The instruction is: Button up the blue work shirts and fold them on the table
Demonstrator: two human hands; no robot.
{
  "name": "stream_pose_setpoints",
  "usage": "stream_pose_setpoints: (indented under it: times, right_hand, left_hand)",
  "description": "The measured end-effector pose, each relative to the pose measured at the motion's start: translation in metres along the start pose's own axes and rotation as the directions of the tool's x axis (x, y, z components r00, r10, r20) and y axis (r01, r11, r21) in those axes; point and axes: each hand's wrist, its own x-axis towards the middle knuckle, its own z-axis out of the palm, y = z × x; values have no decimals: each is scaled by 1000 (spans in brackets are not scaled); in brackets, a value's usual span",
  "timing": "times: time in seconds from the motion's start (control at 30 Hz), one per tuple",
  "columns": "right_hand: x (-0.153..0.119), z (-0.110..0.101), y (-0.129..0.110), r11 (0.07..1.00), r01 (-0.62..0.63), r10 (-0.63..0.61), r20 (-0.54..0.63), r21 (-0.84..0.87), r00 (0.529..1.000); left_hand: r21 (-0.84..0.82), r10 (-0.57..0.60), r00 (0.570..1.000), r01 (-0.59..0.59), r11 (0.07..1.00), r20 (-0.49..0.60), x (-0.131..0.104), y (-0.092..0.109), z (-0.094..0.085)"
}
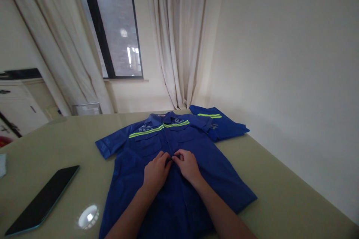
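Note:
A blue short-sleeved work shirt [218, 170] lies spread front side up on the table, its collar pointing away from me. A yellow-green reflective stripe crosses its chest, with pale printing above. Over the middle of the front opening, my left hand [157, 170] pinches the shirt's front edge. My right hand [187, 164] pinches the same edge just beside it, fingertips nearly meeting those of the left. Whatever button lies between the fingers is too small and covered to make out.
Another folded blue garment [230, 129] with a reflective stripe lies at the back right, partly under the shirt's sleeve. A dark tablet [43, 198] rests on the greenish table [280, 194] at left. A wall [294, 82] borders the table's right side.

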Motion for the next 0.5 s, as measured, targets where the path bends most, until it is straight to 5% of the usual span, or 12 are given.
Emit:
stream_pose_setpoints:
  times: [0.23,0.5]
  right_hand:
    - [-8,9,-2,975,50,-54,-10,-218,999]
    - [-5,7,-1,991,39,-42,-24,-125,999]
  left_hand:
    - [-39,-17,1000,18,999,2,5,0,4]
    - [-75,-14,1000,14,997,-8,6,-1,7]
